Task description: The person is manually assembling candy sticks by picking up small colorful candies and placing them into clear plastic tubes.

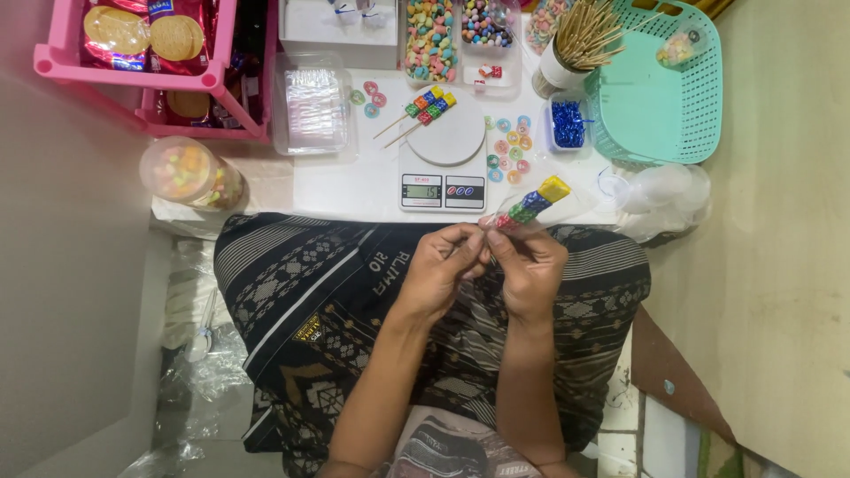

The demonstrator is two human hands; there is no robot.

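Candy skewer (pixel 529 205), sleeved in a clear wrapper, slants from both hands up-right toward the tabletop (pixel 354 181), yellow end highest. Leftward, a pink rack (pixel 133 78) holds biscuit packs, a round jar (pixel 188 172) mixed sweets; rightward, a teal basket (pixel 655 106) is partly cut off. Left hand (pixel 440 265) and right hand (pixel 529 265) pinch the skewer's lower end, its stick hidden.

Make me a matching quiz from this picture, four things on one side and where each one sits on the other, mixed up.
Things:
1. candy skewer in a clear bag
2. two candy skewers
3. bare wooden sticks
4. blue twist ties

Places:
A. in a small clear tray
B. held by both hands
C. on the scale
D. standing in a cup

Pairs: 1-B, 2-C, 3-D, 4-A
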